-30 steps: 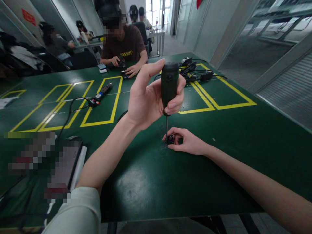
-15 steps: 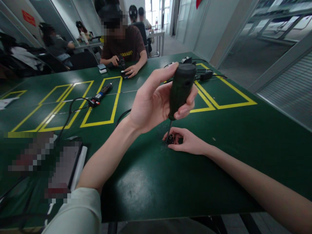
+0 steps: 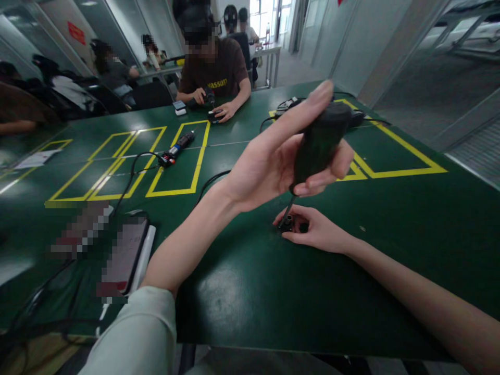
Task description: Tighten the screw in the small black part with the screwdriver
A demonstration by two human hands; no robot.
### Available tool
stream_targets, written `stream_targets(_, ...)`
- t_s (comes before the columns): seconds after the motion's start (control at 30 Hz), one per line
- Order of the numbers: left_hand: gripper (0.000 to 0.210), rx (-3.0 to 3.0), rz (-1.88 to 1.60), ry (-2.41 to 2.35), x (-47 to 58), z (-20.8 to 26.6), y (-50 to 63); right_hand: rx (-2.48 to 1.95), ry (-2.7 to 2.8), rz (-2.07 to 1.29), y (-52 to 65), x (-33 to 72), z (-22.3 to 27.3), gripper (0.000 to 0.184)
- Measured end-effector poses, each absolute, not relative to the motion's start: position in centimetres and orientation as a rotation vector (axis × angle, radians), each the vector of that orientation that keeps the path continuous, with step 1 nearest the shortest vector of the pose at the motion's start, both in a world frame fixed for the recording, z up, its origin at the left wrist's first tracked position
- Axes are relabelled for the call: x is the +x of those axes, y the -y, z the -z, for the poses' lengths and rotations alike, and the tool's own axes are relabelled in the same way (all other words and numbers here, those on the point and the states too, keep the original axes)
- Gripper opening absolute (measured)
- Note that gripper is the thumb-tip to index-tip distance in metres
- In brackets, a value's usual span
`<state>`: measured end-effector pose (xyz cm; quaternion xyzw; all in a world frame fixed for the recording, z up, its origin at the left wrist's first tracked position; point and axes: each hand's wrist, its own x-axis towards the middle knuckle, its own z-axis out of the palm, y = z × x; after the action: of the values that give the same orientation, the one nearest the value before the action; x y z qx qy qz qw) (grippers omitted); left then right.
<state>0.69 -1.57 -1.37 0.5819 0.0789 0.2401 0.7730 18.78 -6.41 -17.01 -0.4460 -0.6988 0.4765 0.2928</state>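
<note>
Left grip (image 3: 281,161) holds screwdriver (image 3: 318,143) over green table (image 3: 242,297).

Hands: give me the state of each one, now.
Left hand: closed on the screwdriver handle.
Right hand: pinching the small black part on the table.

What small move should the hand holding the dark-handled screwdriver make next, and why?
Probably bring the dark-handled screwdriver upright. The left hand holds it tilted, top leaning right, with its tip at the small black part that the right hand pins on the green table.
</note>
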Motion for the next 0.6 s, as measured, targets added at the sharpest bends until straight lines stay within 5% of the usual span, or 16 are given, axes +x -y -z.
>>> stream_targets(0.37, 0.03, 1.305, -0.595, -0.06, 0.0, 0.5, 2.9, -1.206, 1.865, -1.279, 6.5, 18.9, 17.0, 0.03)
stream_targets(0.6, 0.05, 1.167, -0.64, -0.082, 0.5, 0.7, 2.4, -1.208, 1.899, -1.248, 6.4, 18.7, 16.6, 0.026)
